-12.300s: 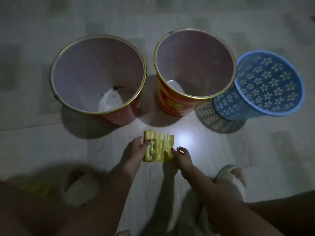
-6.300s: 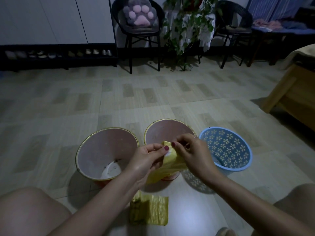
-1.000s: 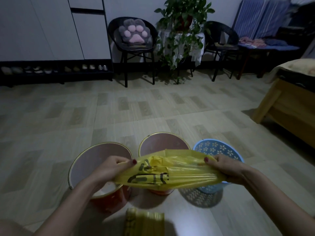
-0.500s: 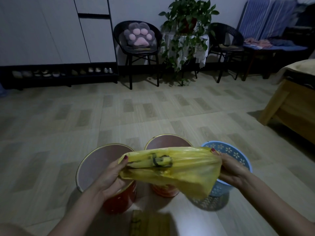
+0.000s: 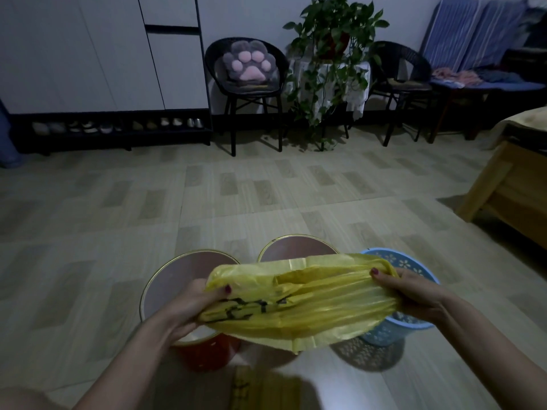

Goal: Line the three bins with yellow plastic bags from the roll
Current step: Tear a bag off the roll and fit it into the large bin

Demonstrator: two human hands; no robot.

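While both hands, left hand and right hand, grip the yellow bag stretched crosswise between them, it hangs just above the bins. The middle red bin lies directly beyond it, roughly equally near both hands.

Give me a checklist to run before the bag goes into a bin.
1. Both hands hold the bag: ok. The left hand grips one end, the right hand the other.
2. Bag mouth opened: cannot tell. It is stretched between the hands and looks partly open, but how wide is unclear.
3. Bins unlined: ok for the left red bin and the blue bin, no plastic on their visible rims. The middle red bin is mostly hidden: cannot tell.
4. Bag over a bin: ok. It hangs in front of all three.
5. Roll within reach: ok, on the floor below the hands.
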